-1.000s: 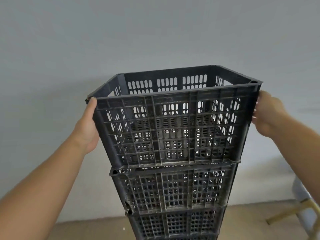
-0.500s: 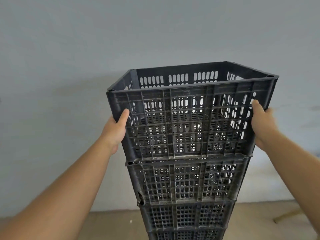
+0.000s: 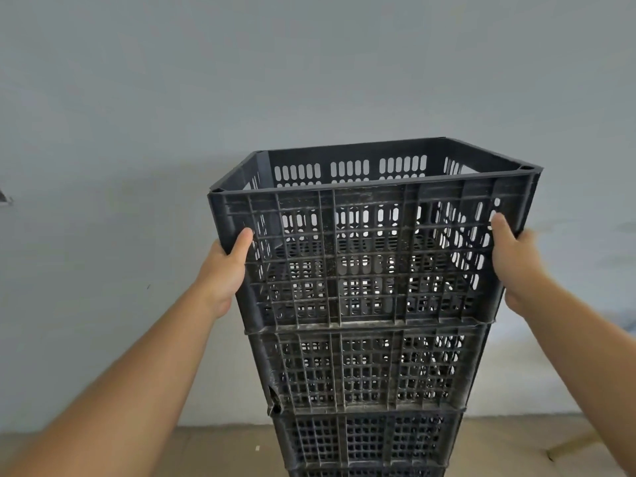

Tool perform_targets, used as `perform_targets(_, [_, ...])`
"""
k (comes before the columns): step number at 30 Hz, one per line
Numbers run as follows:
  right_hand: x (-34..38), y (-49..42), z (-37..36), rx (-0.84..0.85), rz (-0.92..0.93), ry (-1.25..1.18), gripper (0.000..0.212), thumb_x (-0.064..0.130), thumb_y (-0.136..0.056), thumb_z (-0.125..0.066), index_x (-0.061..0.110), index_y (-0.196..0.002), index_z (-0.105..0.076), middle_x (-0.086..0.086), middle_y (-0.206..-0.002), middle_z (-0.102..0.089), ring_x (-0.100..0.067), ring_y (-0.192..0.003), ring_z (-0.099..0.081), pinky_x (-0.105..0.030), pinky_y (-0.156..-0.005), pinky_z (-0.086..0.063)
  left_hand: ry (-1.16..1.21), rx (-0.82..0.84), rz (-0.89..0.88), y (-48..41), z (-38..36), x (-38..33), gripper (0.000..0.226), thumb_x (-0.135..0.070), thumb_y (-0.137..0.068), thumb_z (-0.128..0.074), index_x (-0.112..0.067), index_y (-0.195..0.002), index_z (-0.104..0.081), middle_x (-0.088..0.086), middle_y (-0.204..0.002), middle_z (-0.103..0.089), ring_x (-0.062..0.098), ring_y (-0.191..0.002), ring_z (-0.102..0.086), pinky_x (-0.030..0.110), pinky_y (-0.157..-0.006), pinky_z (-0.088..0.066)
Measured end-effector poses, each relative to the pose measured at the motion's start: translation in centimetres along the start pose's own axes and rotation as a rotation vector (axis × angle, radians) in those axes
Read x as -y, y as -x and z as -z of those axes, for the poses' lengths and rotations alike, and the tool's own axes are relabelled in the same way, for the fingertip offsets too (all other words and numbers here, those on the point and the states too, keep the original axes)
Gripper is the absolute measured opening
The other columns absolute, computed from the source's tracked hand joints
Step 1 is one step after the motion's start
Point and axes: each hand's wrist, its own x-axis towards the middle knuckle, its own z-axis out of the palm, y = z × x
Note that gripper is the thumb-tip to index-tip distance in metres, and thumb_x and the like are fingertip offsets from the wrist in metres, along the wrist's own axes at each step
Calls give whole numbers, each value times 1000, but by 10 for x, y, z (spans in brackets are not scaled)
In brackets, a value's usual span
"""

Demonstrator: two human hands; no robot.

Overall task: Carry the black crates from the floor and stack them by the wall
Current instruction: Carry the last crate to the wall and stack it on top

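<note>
A black slotted crate [image 3: 373,249] sits on top of a stack of black crates against a grey wall [image 3: 309,70]. Directly beneath it is a second crate [image 3: 368,368], and under that a third crate [image 3: 366,438] that runs out of the bottom of the view. My left hand [image 3: 223,270] grips the top crate's left corner, thumb on the front face. My right hand [image 3: 512,259] grips its right corner in the same way. The top crate looks level and lined up with the one below.
A tan floor [image 3: 213,449] meets the wall behind the stack. A pale wooden strip [image 3: 574,442] lies on the floor at the lower right. A small dark mark [image 3: 5,197] shows on the wall at the far left edge.
The top crate has come down level onto the stack, no longer tilted. Both hands slid down from its rim to the middle of its sides. The view shifted so the stack sits more to the right.
</note>
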Motion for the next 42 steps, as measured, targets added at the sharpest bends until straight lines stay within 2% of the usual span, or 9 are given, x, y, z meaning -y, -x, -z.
perform_targets(3, [-8,2,-1,-34,23,18,60,75,-84,-47,25,-116,-50,0,-102,-62,-31,-104,-63,-58,-99,-51,20,4,-17,-3,3,5,46,-60,-98,-51,-34,-136,-52,-14,-125,-64,16,-120,-60,38,-105,-43])
perform_targets(8, [-8,4,-4,-37,17,34,52,69,-93,-45,22,-116,-47,1,-98,-59,-23,-91,-60,-56,-97,-51,36,7,-9,-5,2,8,47,-61,-97,-53,-33,-135,-52,-10,-131,-64,17,-121,-61,41,-108,-43])
perform_targets(12, [-10,1,-2,-32,14,48,53,71,-91,-45,24,-118,-48,0,-105,-62,-28,-101,-62,-58,-98,-51,79,49,-7,-7,3,7,50,-59,-98,-53,-34,-141,-50,-10,-136,-64,17,-124,-61,45,-112,-41])
perform_targets(25, [4,6,9,36,-56,145,64,66,-98,-45,18,-140,-45,-5,-118,-57,-29,-107,-55,-42,-88,-40,65,26,16,-5,5,8,49,-65,-95,-53,-37,-135,-52,-11,-131,-65,18,-121,-62,47,-110,-43])
perform_targets(30, [25,13,18,48,-66,222,56,53,-101,-46,11,-137,-52,-7,-116,-57,-29,-100,-52,-39,-88,-36,-11,16,12,6,11,-4,58,-64,-93,-58,-31,-140,-49,-12,-134,-61,16,-122,-60,39,-103,-41])
perform_targets(33, [51,26,24,-162,126,202,55,37,-100,-45,17,-151,-39,-5,-139,-45,-26,-112,-48,-40,-90,-37,-74,-264,-198,14,20,-29,74,-55,-94,-62,-24,-155,-34,-7,-153,-40,13,-135,-45,37,-111,-36])
perform_targets(36, [85,45,17,-234,468,266,47,29,-100,-44,22,-146,-43,1,-149,-41,-16,-118,-48,-32,-95,-35,-281,-438,-618,24,18,-70,64,-41,-95,-54,-10,-149,-43,9,-154,-39,21,-144,-37,43,-120,-29])
perform_targets(39, [121,56,-6,13,595,453,46,35,-104,-42,23,-148,-46,3,-145,-50,-14,-118,-54,-30,-93,-37,-572,-254,-799,32,-7,-114,61,-34,-100,-55,-11,-153,-38,7,-158,-41,22,-147,-36,46,-121,-28])
perform_targets(42, [152,62,-35,281,641,767,48,44,-108,-30,20,-144,-49,2,-124,-60,-3,-90,-56,-32,-78,-39,-806,95,-725,34,-40,-151,66,-49,-105,-44,-20,-161,-25,-1,-165,-32,19,-150,-31,42,-121,-26])
